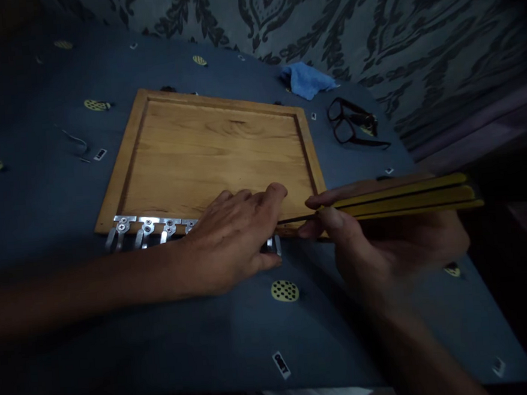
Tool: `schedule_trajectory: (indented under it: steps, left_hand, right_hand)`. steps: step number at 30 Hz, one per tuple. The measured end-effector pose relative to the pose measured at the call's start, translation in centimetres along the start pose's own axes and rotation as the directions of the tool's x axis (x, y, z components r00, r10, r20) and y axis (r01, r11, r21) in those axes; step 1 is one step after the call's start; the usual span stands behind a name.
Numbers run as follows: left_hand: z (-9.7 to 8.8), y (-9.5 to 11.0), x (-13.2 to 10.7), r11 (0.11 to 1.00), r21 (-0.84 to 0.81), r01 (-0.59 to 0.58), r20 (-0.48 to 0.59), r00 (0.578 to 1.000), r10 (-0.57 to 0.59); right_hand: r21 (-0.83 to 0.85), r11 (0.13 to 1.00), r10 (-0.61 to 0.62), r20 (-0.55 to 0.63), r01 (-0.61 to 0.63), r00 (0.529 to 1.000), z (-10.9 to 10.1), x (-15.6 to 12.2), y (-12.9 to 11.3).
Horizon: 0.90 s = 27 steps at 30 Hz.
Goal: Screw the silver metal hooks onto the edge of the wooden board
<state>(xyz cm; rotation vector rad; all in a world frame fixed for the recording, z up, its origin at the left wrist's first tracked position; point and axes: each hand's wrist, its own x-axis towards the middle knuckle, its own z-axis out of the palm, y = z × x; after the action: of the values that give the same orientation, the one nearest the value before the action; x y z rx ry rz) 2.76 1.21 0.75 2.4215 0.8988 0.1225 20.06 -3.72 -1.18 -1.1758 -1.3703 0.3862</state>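
Observation:
A wooden board [206, 153] with a raised rim lies on a blue patterned cloth [42, 195]. Along its near edge runs a metal hook rail [146, 228] with several screws and hooks. My left hand [233, 239] rests flat over the right part of that rail, fingers stretched out onto the board's edge. My right hand [384, 240] grips a yellow folding ruler [408, 200], thumb and forefinger pinching it near the board's near right corner. The ruler's far end sticks out to the right.
Black glasses [353, 125] lie beyond the board on the right, with a crumpled blue cloth [304, 79] behind them. A thin bent wire [76, 141] lies left of the board. A patterned wall rises at the back. The surface drops away on the right.

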Motion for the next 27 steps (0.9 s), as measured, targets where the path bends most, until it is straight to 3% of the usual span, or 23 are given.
schedule_trajectory:
  steps: [7,16,22,27]
  left_hand:
    - [0.4,-0.4,-0.1,1.0,-0.002,-0.026,-0.046,0.999,0.026]
    - [0.5,-0.3,-0.1,0.999,0.021,-0.025,-0.053,0.998,0.026]
    - [0.4,-0.4,-0.1,1.0,0.006,-0.027,-0.052,0.998,0.027]
    - [0.5,-0.4,0.0,1.0,-0.007,-0.024,-0.068,0.997,0.023]
  right_hand:
    - [0.109,0.993,0.025,0.112,-0.037,0.993,-0.3,1.0,-0.1]
    - [0.124,0.992,0.008,0.004,-0.009,1.0,0.6,0.7,0.1]
    - [0.181,0.982,0.043,0.078,-0.057,0.996,0.1,1.0,0.3]
    - [0.136,0.988,0.063,0.106,-0.077,0.992,-0.1,1.2,0.1]
